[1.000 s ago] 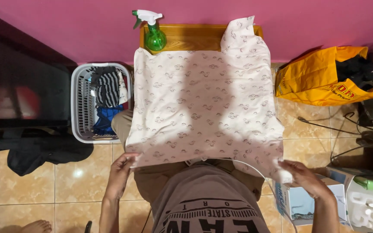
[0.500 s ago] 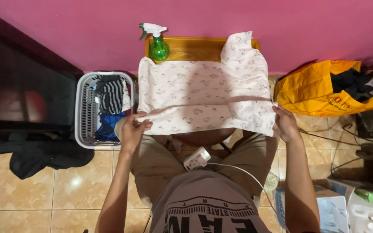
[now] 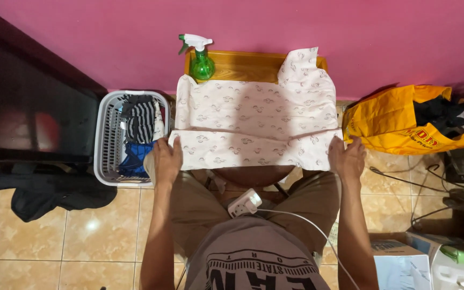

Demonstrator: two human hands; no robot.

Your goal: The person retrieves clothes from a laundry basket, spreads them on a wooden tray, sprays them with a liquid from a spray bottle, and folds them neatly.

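Two hands press on one patterned white cloth (image 3: 256, 121), which lies spread over the small wooden desk (image 3: 243, 64) against the pink wall. The cloth's near edge is folded back over itself, and that folded band hangs just past the desk's near side, above the person's lap. The left hand (image 3: 167, 158) lies flat on the left corner of the fold, fingers closed down on the fabric rather than clenched; the right hand (image 3: 347, 158) does the same on the right corner.

The cloth looks thin, soft and light, likely to slump and crease wherever it is unsupported, so the two outer corners of the fold seem the sound places to hold it, keeping the edge taut between them.

One green spray bottle (image 3: 201, 59) stands on the desk's far left corner, touching the cloth's far edge. One white laundry basket (image 3: 130, 137) holding striped and blue clothes sits on the floor just left of the desk. One yellow bag (image 3: 404, 126) lies right of the desk, and one dark garment (image 3: 55, 190) lies on the tiles well left of it.
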